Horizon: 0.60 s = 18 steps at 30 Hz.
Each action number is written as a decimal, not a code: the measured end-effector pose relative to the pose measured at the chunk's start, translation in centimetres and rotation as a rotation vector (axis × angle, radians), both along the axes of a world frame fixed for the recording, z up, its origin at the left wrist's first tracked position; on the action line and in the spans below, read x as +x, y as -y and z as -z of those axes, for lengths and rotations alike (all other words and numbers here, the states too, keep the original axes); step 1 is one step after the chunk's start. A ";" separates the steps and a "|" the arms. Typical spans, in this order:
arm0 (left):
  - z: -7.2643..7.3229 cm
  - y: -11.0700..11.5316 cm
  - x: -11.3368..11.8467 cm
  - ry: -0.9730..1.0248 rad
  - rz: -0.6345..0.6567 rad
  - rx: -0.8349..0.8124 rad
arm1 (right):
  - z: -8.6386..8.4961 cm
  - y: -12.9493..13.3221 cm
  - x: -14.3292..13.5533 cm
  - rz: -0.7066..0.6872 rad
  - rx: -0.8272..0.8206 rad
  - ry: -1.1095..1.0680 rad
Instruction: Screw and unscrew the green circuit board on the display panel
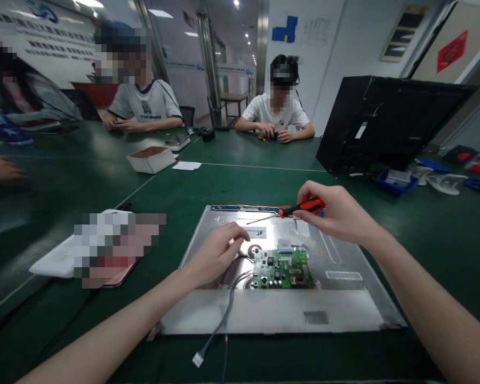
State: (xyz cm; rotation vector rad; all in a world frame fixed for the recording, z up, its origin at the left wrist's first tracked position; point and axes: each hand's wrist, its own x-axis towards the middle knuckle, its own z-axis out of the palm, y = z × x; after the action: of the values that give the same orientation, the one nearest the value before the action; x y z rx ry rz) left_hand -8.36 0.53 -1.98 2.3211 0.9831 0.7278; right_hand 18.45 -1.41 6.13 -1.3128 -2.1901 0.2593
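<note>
My right hand (331, 209) grips a screwdriver (302, 207) with a red and black handle, its thin shaft pointing left over a metal display panel (260, 314). Loosely curled, with the fingers apart from the thumb, my left hand (220, 248) hovers at or rests on the panel's left part; nothing shows in it. Just right of that hand, a green circuit board (283, 269) sits on the panel. Grey cables (228, 309) run from the board's left side over the panel's near edge, ending in a white connector (198, 359). Small bits (259, 232) lie on the panel beyond the board.
Two phones (56, 258) lie at the left, partly blurred out. A small open box (152, 159) and white paper (186, 166) lie farther back. At the right stand a black monitor casing (384, 122) and a blue tray (396, 182). Several people sit around the green table (248, 184).
</note>
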 end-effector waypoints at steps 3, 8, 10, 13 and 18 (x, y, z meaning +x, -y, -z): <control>0.1 -0.1 0.2 -0.036 -0.024 -0.013 | 3.7 -1.1 1.9 0.087 -0.196 -0.292; 0.8 -1.5 0.9 -0.098 -0.026 -0.023 | 8.3 -1.3 3.8 0.181 -0.239 -0.400; 1.1 -2.4 1.5 -0.113 -0.047 -0.032 | 9.3 -1.1 4.0 0.222 -0.218 -0.446; 1.2 -3.7 2.7 -0.200 -0.070 -0.042 | 10.0 -0.7 4.0 0.259 -0.202 -0.504; 1.0 -4.6 4.0 -0.278 -0.037 -0.033 | 10.0 0.2 3.8 0.275 -0.206 -0.541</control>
State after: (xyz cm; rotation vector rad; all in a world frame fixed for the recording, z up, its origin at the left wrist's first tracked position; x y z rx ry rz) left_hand -4.35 5.13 -3.02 2.4235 1.1502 0.4050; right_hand 22.24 -1.59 -3.89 -1.4320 -1.5455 0.6602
